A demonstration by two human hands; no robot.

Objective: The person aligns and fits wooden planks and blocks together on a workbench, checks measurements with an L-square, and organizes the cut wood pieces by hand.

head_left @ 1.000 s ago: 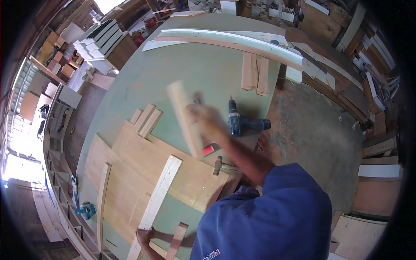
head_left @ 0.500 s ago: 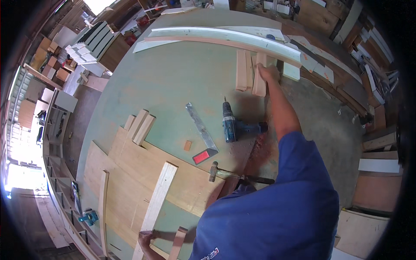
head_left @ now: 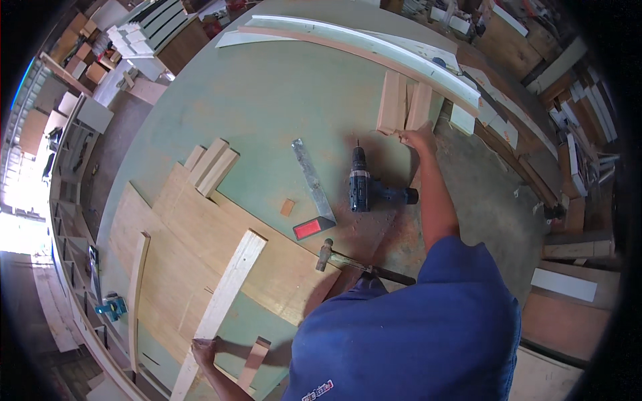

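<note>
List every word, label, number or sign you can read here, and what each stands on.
No text reads clearly.
Blue shirt: small patch with lettering, too small and blurred to read.
Drill: any markings are too small to read.

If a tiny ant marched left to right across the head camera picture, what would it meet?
Teal power tool → narrow wood strip → long pale board with the left hand on it → little orange-brown block → red-handled metal square → right hand by the wood pieces.
</note>
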